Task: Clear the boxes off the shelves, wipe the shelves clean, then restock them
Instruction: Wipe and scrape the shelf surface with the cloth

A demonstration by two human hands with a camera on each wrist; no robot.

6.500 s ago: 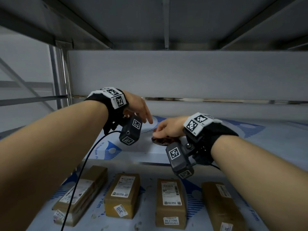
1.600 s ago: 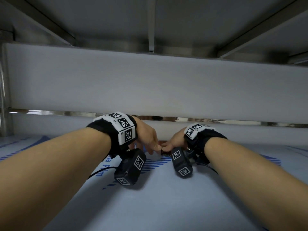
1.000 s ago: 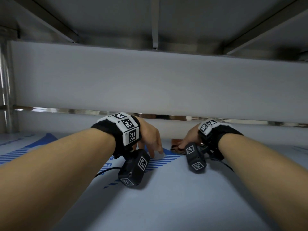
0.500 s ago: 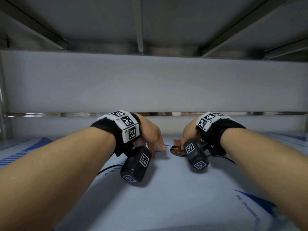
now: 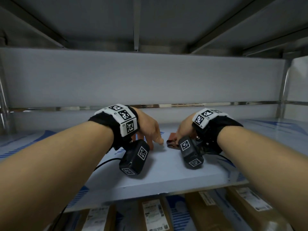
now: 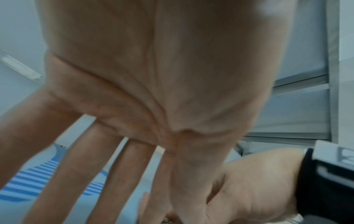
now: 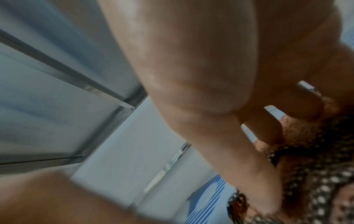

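Both hands slide rightward along shelf (image 5: pixel 166 167) since half-second ago. Right hand (image 5: pixel 185 129) presses patterned cloth (image 5: pixel 172 141) under curled fingers; left hand (image 5: pixel 150 130) just left, fingers spread, empty. Boxes (image 5: pixel 151 214) below.

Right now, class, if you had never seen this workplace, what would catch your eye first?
Two bare forearms reach across a pale blue-printed shelf, each wrist strapped with a black camera carrying checkered marker tags. The right hand presses a brown spotted cloth to the shelf, while the left hand rests on it with fingers spread. Labelled cardboard boxes lie on the level below.
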